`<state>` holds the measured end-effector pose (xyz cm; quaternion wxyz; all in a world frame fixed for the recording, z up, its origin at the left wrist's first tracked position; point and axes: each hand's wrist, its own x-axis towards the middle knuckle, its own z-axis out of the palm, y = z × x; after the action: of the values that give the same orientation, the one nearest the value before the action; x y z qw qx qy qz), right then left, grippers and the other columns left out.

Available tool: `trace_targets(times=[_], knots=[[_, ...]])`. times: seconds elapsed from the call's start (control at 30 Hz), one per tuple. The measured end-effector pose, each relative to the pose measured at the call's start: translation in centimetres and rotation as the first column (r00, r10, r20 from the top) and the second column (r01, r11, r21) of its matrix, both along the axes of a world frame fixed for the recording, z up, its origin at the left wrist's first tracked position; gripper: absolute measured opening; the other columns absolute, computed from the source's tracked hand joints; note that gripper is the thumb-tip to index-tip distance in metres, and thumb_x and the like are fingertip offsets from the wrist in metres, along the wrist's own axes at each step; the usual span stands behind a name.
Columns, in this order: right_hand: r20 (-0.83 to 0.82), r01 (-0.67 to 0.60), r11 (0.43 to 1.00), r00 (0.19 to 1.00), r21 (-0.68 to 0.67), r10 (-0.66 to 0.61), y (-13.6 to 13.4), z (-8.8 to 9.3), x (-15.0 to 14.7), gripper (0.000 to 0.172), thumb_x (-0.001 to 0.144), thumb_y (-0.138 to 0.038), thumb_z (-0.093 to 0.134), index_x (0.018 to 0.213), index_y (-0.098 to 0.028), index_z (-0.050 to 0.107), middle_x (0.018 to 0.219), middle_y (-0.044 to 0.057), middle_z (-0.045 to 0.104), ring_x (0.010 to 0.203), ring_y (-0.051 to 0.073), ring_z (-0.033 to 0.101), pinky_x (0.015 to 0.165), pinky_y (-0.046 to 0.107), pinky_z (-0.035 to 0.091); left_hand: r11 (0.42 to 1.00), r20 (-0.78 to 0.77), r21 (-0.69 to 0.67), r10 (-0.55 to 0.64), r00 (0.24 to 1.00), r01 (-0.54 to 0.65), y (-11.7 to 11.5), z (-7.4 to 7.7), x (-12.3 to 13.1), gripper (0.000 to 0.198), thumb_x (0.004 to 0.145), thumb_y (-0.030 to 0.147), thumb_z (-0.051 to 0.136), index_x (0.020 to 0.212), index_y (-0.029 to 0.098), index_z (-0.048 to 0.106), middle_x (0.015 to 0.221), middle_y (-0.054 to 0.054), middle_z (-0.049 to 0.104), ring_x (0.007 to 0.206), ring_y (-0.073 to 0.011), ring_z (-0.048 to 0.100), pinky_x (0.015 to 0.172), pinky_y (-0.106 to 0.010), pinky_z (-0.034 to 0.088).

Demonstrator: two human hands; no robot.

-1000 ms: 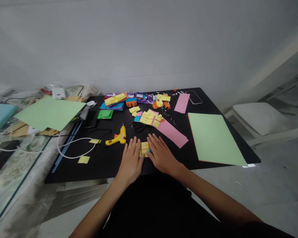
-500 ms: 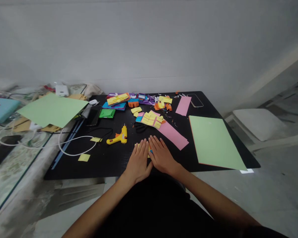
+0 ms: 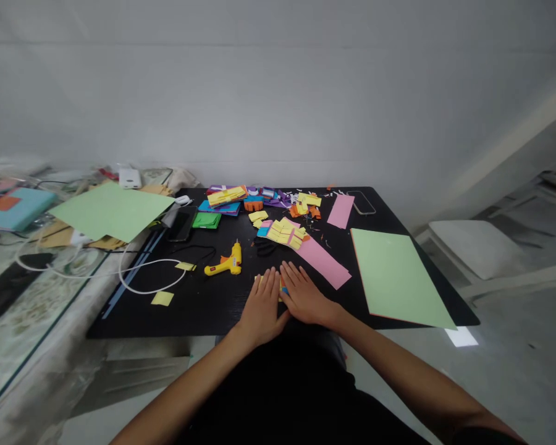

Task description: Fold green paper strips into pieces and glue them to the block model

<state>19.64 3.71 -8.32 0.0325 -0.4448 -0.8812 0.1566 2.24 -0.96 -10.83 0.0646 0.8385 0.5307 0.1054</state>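
Observation:
My left hand (image 3: 262, 307) and my right hand (image 3: 306, 296) lie flat, side by side, near the front edge of the black table (image 3: 199, 309). Their fingers are stretched out, and both press down on a small paper piece (image 3: 282, 288) in yellow, orange and blue, mostly hidden beneath them. Just beyond the hands lie a long pink paper strip (image 3: 324, 262) and a patchwork of yellow, pink and blue paper pieces (image 3: 282, 232). Black-handled scissors (image 3: 264, 246) are partly covered by that patchwork. A yellow glue gun (image 3: 225, 262) rests left of my left hand.
Green paper sheets (image 3: 398, 278) lie at the right, another green sheet (image 3: 115, 210) at the left. Folded coloured papers (image 3: 225, 196) and scraps are heaped at the back. A white cable (image 3: 152, 290) loops over the left side. A white stool (image 3: 472, 247) stands at the right.
The view has tilted up slightly, so the table sits a little lower in the picture. Both hands stay flat on the paper piece.

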Motion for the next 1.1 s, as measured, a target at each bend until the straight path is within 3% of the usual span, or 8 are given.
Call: trace_targets(times=[0.1, 0.27, 0.47, 0.63, 0.77, 0.93, 1.03, 1.1], knots=[[-0.107, 0.028, 0.999, 0.994, -0.032, -0.032, 2.9, 2.3, 0.8, 0.067, 0.097, -0.046, 0.058, 0.154, -0.010, 0.055, 0.163, 0.020, 0.050, 0.152, 0.032, 0.048, 0.123, 0.046, 0.041, 0.998, 0.050, -0.034, 0.051, 0.997, -0.049, 0.3, 1.3, 0.0, 0.070, 0.105, 0.050, 0.044, 0.157, 0.003, 0.044, 0.165, -0.025, 0.044, 0.156, -0.0366, 0.041, 0.126, -0.057, 0.032], [-0.138, 0.213, 0.976, 0.969, 0.051, -0.204, 10.9, 5.7, 0.8, 0.047, 0.101, -0.030, 0.055, 0.143, -0.010, 0.061, 0.145, 0.021, 0.066, 0.136, 0.032, 0.062, 0.117, 0.044, 0.044, 0.992, 0.066, -0.062, 0.116, 0.991, -0.112, 1.8, 3.8, 0.7, 0.045, 0.104, 0.033, 0.051, 0.142, 0.010, 0.059, 0.136, -0.021, 0.069, 0.127, -0.0350, 0.064, 0.118, -0.055, 0.041], [-0.023, 0.264, 0.964, 0.964, -0.036, -0.265, 16.5, 5.8, -1.1, 0.062, 0.088, -0.028, 0.078, 0.144, -0.009, 0.057, 0.136, 0.022, 0.071, 0.127, 0.035, 0.068, 0.105, 0.041, 0.051, 0.981, 0.026, -0.149, 0.132, 0.991, -0.126, 3.4, 4.8, 1.4, 0.038, 0.089, 0.032, 0.076, 0.120, 0.011, 0.067, 0.113, -0.019, 0.068, 0.109, -0.0378, 0.064, 0.094, -0.050, 0.051], [0.061, 0.270, 0.956, 0.962, -0.113, -0.264, 17.8, 5.8, -1.7, 0.062, 0.079, -0.030, 0.087, 0.135, -0.013, 0.065, 0.132, 0.020, 0.074, 0.123, 0.037, 0.069, 0.099, 0.039, 0.053, 0.957, 0.062, -0.244, 0.174, 0.983, -0.154, 4.1, 4.9, 0.9, 0.033, 0.083, 0.031, 0.083, 0.105, 0.014, 0.066, 0.109, -0.015, 0.066, 0.104, -0.0353, 0.063, 0.090, -0.047, 0.050], [0.044, 0.252, 0.956, 0.968, -0.150, -0.248, 18.4, 6.5, -1.8, 0.046, 0.075, -0.025, 0.090, 0.117, -0.016, 0.073, 0.119, 0.014, 0.078, 0.111, 0.032, 0.074, 0.088, 0.031, 0.054, 0.935, 0.154, -0.317, 0.218, 0.964, -0.161, 4.2, 5.2, 0.3, 0.027, 0.081, 0.024, 0.083, 0.097, 0.017, 0.062, 0.109, -0.013, 0.066, 0.106, -0.0322, 0.064, 0.088, -0.041, 0.048], [-0.043, 0.209, 0.963, 0.975, -0.173, -0.219, 17.7, 8.3, -1.4, 0.029, 0.076, -0.025, 0.088, 0.100, -0.016, 0.073, 0.106, 0.011, 0.079, 0.099, 0.029, 0.073, 0.080, 0.030, 0.052, 0.879, 0.286, -0.455, 0.297, 0.911, -0.143, 3.8, 5.2, -0.8, 0.023, 0.086, 0.028, 0.074, 0.097, 0.022, 0.055, 0.078, 0.001, 0.064, 0.072, -0.0207, 0.065, 0.062, -0.029, 0.041], [-0.132, 0.218, 0.962, 0.962, -0.164, -0.240, 16.1, 9.8, -0.5, 0.027, 0.080, -0.026, 0.085, 0.100, -0.015, 0.070, 0.108, 0.011, 0.077, 0.101, 0.029, 0.072, 0.084, 0.032, 0.053, 0.859, 0.422, -0.500, 0.353, 0.835, -0.110, 3.5, 4.8, -1.8, 0.026, 0.088, 0.030, 0.069, 0.108, 0.022, 0.054, 0.076, 0.004, 0.062, 0.068, -0.0176, 0.062, 0.059, -0.026, 0.040], [-0.212, 0.239, 0.957, 0.939, -0.161, -0.271, 14.4, 10.6, 0.3, 0.030, 0.085, -0.031, 0.080, 0.107, -0.015, 0.068, 0.112, 0.011, 0.076, 0.103, 0.028, 0.071, 0.086, 0.034, 0.054, 0.861, 0.567, -0.503, 0.394, 0.723, -0.075, 3.3, 4.4, -2.5, 0.031, 0.088, 0.032, 0.068, 0.114, 0.022, 0.056, 0.077, 0.005, 0.060, 0.069, -0.0167, 0.060, 0.063, -0.027, 0.042]])
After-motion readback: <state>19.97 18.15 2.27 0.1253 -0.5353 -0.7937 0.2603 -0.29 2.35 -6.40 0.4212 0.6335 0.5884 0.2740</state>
